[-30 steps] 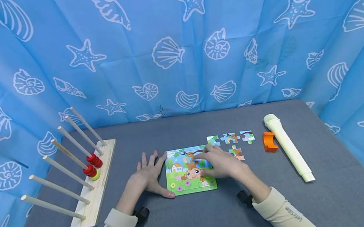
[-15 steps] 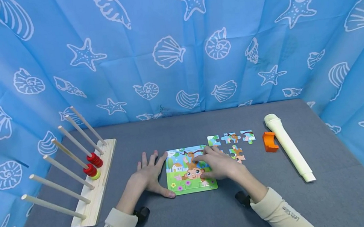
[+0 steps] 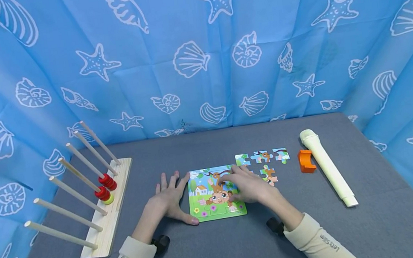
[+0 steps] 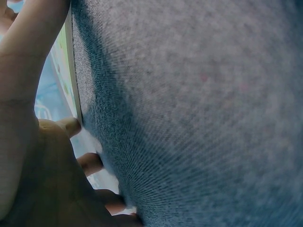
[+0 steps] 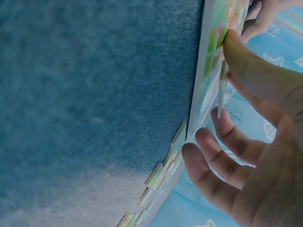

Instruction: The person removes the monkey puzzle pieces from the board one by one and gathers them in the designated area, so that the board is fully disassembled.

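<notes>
A jigsaw puzzle in a flat tray (image 3: 219,217), with a picture of a monkey and a house, lies on the table between both hands. My left hand (image 3: 163,204) rests with spread fingers at the tray's left edge, its thumb by the lower left corner and its index fingertip by the upper left. Over the tray's right side is my right hand (image 3: 250,184). In the right wrist view, its thumb and fingers pinch a thin puzzle piece (image 5: 222,85), seen edge-on and tilted close above the picture. The piece's printed face is mostly hidden there.
Several loose puzzle pieces (image 3: 262,156) lie behind and right of the right hand. Farther right are an orange curved block (image 3: 306,161) and a cream microphone-shaped stick (image 3: 329,170). A wooden peg rack (image 3: 106,227) with upright rods and red and yellow rings stands at left.
My right hand has shifted slightly left over the puzzle, uncovering more of a loose piece behind it. My left hand stays at the tray's edge.
</notes>
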`<state>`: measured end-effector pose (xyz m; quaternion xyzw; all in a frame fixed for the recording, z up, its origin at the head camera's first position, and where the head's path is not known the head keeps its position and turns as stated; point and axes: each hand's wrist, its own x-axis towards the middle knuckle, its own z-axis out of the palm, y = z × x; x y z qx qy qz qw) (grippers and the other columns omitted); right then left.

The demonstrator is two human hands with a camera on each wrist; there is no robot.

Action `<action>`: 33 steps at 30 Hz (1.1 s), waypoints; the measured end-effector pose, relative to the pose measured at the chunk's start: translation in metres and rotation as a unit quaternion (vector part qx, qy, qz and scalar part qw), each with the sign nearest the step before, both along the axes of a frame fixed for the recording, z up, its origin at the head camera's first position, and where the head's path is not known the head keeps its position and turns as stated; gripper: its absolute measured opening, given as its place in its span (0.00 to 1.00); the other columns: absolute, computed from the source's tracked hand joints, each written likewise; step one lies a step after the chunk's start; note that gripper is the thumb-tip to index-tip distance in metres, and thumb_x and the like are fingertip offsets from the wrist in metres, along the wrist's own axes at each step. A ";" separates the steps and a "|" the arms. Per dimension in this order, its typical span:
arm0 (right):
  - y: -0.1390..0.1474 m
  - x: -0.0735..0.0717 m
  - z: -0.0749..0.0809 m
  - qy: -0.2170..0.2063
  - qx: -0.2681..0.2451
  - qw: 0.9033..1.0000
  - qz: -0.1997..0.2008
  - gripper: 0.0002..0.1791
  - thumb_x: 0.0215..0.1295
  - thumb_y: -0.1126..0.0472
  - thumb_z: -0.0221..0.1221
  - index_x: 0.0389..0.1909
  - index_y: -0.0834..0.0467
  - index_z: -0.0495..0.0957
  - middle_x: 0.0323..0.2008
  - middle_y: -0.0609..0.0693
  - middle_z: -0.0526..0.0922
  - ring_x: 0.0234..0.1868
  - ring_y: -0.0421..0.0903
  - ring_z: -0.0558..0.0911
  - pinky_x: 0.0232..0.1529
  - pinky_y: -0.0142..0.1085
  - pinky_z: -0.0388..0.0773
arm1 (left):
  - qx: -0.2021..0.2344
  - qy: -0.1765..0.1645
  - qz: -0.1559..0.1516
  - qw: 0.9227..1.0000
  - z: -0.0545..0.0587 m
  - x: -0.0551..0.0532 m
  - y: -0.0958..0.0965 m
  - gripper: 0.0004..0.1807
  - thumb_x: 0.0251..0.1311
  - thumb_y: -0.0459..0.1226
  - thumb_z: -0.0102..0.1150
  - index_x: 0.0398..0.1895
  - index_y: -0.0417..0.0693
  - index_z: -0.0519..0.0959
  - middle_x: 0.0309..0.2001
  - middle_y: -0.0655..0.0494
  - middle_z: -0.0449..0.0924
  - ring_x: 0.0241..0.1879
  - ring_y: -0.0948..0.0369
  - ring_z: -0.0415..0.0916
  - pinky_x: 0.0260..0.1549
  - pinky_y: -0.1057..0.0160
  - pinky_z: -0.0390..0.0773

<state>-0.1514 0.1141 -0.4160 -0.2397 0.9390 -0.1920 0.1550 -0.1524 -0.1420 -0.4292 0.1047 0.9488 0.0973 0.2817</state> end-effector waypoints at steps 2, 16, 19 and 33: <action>-0.001 0.000 0.001 -0.001 0.003 1.000 -0.001 0.25 0.61 0.60 0.73 0.60 0.46 0.82 0.53 0.54 0.75 0.50 0.52 0.70 0.45 0.48 0.75 | -0.001 0.000 0.001 1.000 0.000 0.000 0.000 0.79 0.36 0.68 0.79 0.85 0.57 0.37 0.84 0.39 0.31 0.80 0.31 0.23 0.77 0.31 0.43; 0.001 -0.001 0.001 0.012 -0.004 1.000 -0.003 0.24 0.64 0.61 0.70 0.61 0.48 0.81 0.48 0.52 0.75 0.45 0.47 0.71 0.34 0.39 0.70 | -0.009 -0.003 0.000 1.000 0.000 -0.001 0.001 0.79 0.36 0.69 0.78 0.85 0.57 0.37 0.84 0.39 0.31 0.81 0.32 0.23 0.78 0.32 0.42; 0.005 -0.001 0.002 0.009 -0.012 1.000 -0.004 0.25 0.65 0.60 0.70 0.63 0.50 0.79 0.46 0.53 0.75 0.42 0.46 0.70 0.33 0.38 0.68 | -0.008 -0.002 -0.001 1.000 0.000 -0.001 0.001 0.78 0.36 0.69 0.78 0.85 0.57 0.37 0.84 0.39 0.31 0.81 0.31 0.24 0.77 0.31 0.43; 0.038 -0.006 0.010 0.044 -0.014 0.999 -0.009 0.25 0.63 0.62 0.70 0.62 0.54 0.80 0.48 0.56 0.78 0.44 0.49 0.74 0.39 0.42 0.74 | -0.008 0.011 -0.003 1.000 -0.001 0.001 0.000 0.79 0.35 0.69 0.78 0.85 0.56 0.39 0.84 0.38 0.32 0.80 0.30 0.26 0.77 0.30 0.46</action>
